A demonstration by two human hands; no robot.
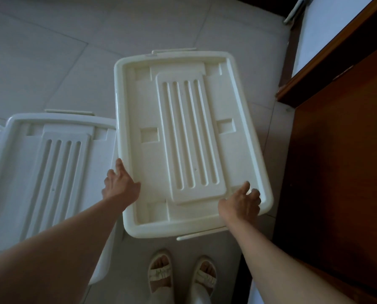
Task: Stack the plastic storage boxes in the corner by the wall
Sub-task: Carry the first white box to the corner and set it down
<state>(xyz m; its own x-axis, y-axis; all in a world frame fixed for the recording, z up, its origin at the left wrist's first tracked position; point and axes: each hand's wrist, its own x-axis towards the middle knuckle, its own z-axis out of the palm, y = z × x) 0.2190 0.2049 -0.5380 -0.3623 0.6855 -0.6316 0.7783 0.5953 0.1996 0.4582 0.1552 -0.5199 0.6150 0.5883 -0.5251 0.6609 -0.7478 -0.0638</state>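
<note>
Nearest, two feet in pale sandals (182, 274) stand on the tiled floor (51, 62). Just beyond them, the cream lidded storage box (189, 137) sits in the middle of the scene, its ribbed lid facing up. The left hand (120, 184) lies with fingers spread against the near left edge of that lid. The right hand (241, 201) rests open on the near right corner, fingers curled loosely over the raised rim. To the left, touching the first, a second white storage box (51, 163) stands lower, lid on. On the right runs dark brown wooden furniture (336, 172), close beside the cream box. Far right, a pale wall (319, 29) shows.
</note>
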